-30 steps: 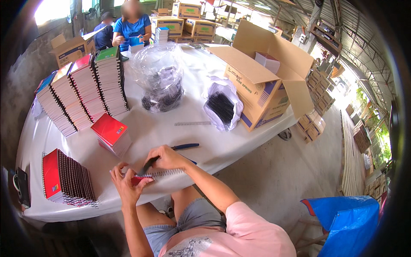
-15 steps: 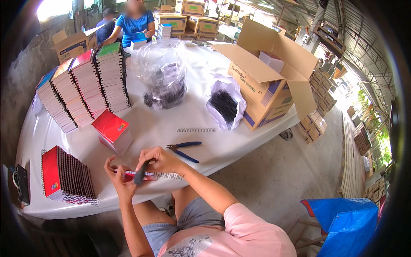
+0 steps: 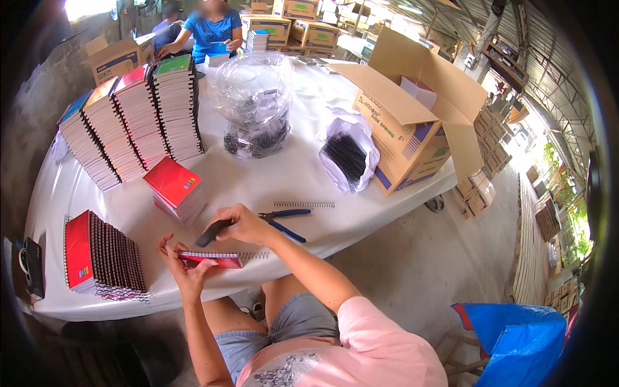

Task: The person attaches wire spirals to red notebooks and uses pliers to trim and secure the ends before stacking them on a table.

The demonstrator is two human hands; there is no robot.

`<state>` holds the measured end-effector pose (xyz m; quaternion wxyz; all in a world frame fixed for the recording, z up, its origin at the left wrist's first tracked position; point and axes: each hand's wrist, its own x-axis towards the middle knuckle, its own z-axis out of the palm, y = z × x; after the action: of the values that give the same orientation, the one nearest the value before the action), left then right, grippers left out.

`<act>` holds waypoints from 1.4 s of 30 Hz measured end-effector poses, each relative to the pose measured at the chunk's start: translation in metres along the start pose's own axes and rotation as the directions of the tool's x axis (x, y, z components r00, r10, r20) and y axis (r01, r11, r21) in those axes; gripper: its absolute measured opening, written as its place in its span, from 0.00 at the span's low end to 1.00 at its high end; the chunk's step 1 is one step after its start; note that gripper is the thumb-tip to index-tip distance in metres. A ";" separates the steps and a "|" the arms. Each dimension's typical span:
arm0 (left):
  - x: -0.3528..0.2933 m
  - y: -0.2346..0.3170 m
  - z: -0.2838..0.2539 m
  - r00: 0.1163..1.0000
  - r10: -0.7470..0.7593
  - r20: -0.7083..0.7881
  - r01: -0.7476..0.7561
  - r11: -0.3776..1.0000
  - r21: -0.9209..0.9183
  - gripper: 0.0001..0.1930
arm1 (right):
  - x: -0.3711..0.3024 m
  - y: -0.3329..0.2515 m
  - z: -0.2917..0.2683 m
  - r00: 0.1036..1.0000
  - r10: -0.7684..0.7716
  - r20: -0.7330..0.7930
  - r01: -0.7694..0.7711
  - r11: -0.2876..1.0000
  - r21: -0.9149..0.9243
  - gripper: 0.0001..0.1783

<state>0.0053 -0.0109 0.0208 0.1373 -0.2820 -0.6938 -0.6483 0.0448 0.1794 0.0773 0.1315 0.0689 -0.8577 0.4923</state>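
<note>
Near the table's front edge, my left hand (image 3: 184, 269) holds a small red notebook (image 3: 219, 261) with its spine edge turned up. A wire coil (image 3: 255, 255) runs along that edge and sticks out past its right end. My right hand (image 3: 244, 224) is closed around a dark, curved, handle-like tool (image 3: 211, 235), held just above the notebook and apart from it. Blue-handled pliers (image 3: 287, 229) lie beyond my right wrist, which partly hides them. A loose coil (image 3: 304, 204) rests behind them. Left of centre stands a stack of red-covered booklets (image 3: 173, 184).
Spiral-bound red notebooks (image 3: 106, 258) stand in a row at the left. Tall notebook stacks (image 3: 135, 122) rise behind. A plastic bag of black coils (image 3: 255, 122), a white sack of coils (image 3: 348, 158) and an open carton (image 3: 406, 138) occupy the far side. A person (image 3: 216, 32) works across the table.
My right hand has lifted the dark tool up off the notebook's coiled edge. The notebook's red cover now shows more, and less coil sticks out at its right. The view has shifted slightly.
</note>
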 end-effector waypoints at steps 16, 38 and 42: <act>-0.004 -0.012 0.004 1.000 -0.016 -0.002 0.016 0.987 -0.160 0.47 | 0.017 0.007 0.019 1.000 -0.031 0.000 0.030 0.993 -0.112 0.12; -0.014 -0.033 -0.024 0.990 -0.140 0.032 0.143 0.979 -0.148 0.22 | 0.042 -0.004 0.035 0.954 -0.202 -0.220 0.158 0.967 -0.202 0.16; -0.003 0.001 -0.001 0.994 -0.089 0.064 0.104 0.953 -0.284 0.08 | 0.037 0.061 -0.023 0.923 -0.267 -0.276 -0.001 0.717 -0.697 0.14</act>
<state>0.0088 -0.0121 0.0201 0.0456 -0.2809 -0.6086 -0.7407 -0.0023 0.2306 0.0494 0.3368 -0.0127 -0.9320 0.1336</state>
